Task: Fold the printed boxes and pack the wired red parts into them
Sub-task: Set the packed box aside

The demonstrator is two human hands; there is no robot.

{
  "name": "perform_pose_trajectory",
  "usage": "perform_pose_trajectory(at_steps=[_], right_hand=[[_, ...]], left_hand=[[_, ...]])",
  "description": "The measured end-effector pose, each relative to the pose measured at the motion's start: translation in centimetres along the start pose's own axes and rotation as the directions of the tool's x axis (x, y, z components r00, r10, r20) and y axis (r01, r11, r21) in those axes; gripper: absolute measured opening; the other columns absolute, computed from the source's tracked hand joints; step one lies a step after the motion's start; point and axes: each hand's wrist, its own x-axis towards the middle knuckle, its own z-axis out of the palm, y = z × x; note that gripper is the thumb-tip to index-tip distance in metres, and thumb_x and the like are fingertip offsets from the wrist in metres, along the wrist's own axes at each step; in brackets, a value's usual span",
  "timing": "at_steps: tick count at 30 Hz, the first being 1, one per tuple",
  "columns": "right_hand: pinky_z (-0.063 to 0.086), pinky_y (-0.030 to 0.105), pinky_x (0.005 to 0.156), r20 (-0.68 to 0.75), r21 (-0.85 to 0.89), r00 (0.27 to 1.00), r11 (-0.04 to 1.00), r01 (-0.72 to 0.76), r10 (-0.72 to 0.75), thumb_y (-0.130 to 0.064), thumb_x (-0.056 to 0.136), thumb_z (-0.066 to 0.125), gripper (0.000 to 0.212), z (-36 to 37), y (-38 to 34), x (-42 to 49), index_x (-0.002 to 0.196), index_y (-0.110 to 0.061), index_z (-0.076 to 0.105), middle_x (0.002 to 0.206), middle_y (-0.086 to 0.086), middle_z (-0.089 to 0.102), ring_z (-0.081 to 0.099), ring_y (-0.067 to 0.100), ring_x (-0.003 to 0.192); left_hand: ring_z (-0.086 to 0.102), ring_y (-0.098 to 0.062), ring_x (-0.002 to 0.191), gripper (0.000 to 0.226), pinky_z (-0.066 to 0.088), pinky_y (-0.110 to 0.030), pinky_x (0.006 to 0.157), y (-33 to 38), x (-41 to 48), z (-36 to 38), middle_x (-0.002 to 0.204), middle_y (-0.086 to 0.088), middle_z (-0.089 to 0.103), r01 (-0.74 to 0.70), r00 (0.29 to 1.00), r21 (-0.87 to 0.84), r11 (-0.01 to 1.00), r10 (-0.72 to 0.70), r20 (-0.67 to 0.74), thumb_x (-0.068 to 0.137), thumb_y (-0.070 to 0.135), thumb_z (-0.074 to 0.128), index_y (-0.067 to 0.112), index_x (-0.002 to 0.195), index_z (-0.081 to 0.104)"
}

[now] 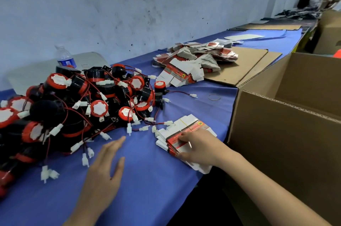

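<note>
A big heap of wired red parts (77, 104), black and red with white connectors, covers the left of the blue table (147, 179). Near the table's right edge lies a rubber-banded stack of flat printed boxes (182, 129). My right hand (199, 148) rests on that stack, thumb at its near side and fingertips curled on the top sheet. My left hand (105, 166) hovers flat over the blue cloth, fingers straight, holding nothing, just right of the heap. A larger loose pile of flat printed boxes (191, 63) lies further back.
A large open cardboard carton (287, 126) stands right of the table edge. Flat cardboard sheets (245, 65) lie behind it on the table. A water bottle (64, 57) stands behind the heap by the wall. A loose rubber band (214, 97) lies on the cloth.
</note>
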Motion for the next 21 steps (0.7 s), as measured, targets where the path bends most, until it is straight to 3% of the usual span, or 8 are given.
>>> perform_pose_trajectory(at_steps=[3,5,10,12,14,16,19,21], right_hand=[[0.045,0.035,0.083,0.056,0.051,0.998,0.998,0.039,-0.042,-0.046,0.084,0.063,0.043,-0.8,0.9,0.2,0.112,-0.013,0.065,0.099,0.004,0.067,0.056,0.022,0.092],[0.046,0.038,0.083,0.052,0.103,0.996,0.992,0.071,-0.076,-0.036,0.085,0.062,0.038,-1.4,1.1,0.2,0.109,-0.006,0.064,0.093,0.01,0.067,0.056,0.024,0.087],[0.046,0.04,0.074,-0.015,0.106,0.987,0.982,0.158,-0.158,-0.021,0.088,0.049,0.023,-2.7,0.6,0.0,0.091,-0.009,0.068,0.079,0.013,0.061,0.05,0.026,0.076],[0.046,0.038,0.079,-0.048,-0.023,0.972,0.973,0.23,-0.231,-0.021,0.089,0.045,0.023,-2.6,0.3,-0.4,0.098,-0.014,0.065,0.093,0.004,0.064,0.054,0.022,0.087],[0.044,0.035,0.086,-0.091,-0.208,0.948,0.937,0.28,-0.304,-0.023,0.091,0.039,0.031,-2.2,-0.6,-0.9,0.116,-0.022,0.059,0.111,-0.003,0.061,0.055,0.02,0.102],[0.044,0.037,0.089,-0.067,-0.289,0.955,0.921,0.26,-0.29,-0.024,0.096,0.034,0.034,-1.8,-1.3,-1.7,0.124,-0.021,0.053,0.119,0.001,0.06,0.055,0.025,0.107],[0.041,0.036,0.089,-0.134,-0.236,0.915,0.909,0.344,-0.381,-0.023,0.099,0.03,0.036,-2.4,-1.5,-3.3,0.128,-0.017,0.051,0.122,0.001,0.06,0.056,0.024,0.109],[0.047,0.03,0.082,-0.352,-0.07,0.827,0.893,0.444,-0.439,-0.015,0.093,0.038,0.035,-3.1,-1.2,-4.1,0.12,-0.01,0.06,0.112,0.001,0.067,0.063,0.018,0.1]], left_hand=[[0.047,-0.006,0.122,0.041,0.04,-0.022,0.1,2.2,-0.2,1.5,0.131,0.005,0.056,-0.228,0.965,0.009,0.974,0.225,0.134,0.1,0.038,0.037,0.021,0.134,0.053],[0.041,-0.006,0.132,0.044,0.033,-0.022,0.108,3.5,0.0,2.8,0.138,0.005,0.052,-0.309,0.913,0.01,0.951,0.294,0.283,0.099,0.036,0.036,0.017,0.136,0.053],[-0.007,0.009,0.142,0.057,-0.002,-0.018,0.118,4.4,1.0,5.6,0.152,0.03,0.002,-0.29,0.845,0.068,0.955,0.222,0.486,0.102,0.032,0.039,0.044,0.145,0.004],[-0.015,0.011,0.139,0.056,-0.012,-0.016,0.115,4.4,1.3,6.3,0.147,0.035,-0.011,-0.306,0.835,0.115,0.945,0.208,0.509,0.103,0.035,0.035,0.048,0.141,-0.004],[-0.011,0.009,0.141,0.053,-0.015,-0.013,0.112,4.3,1.5,6.6,0.147,0.034,-0.01,-0.293,0.848,0.149,0.945,0.185,0.497,0.103,0.037,0.034,0.045,0.144,0.001],[0.004,0.003,0.144,0.051,-0.008,-0.011,0.113,4.2,1.5,6.8,0.154,0.026,0.009,-0.288,0.859,0.154,0.945,0.184,0.479,0.101,0.037,0.037,0.039,0.149,0.018],[0.011,-0.001,0.143,0.051,0.002,-0.008,0.111,4.1,1.4,6.6,0.154,0.022,0.018,-0.283,0.862,0.128,0.951,0.193,0.47,0.101,0.038,0.04,0.04,0.148,0.019],[0.004,0.005,0.144,0.054,0.001,-0.013,0.115,4.2,1.4,6.5,0.154,0.026,0.006,-0.305,0.843,0.109,0.946,0.215,0.492,0.102,0.036,0.038,0.045,0.144,0.006]])
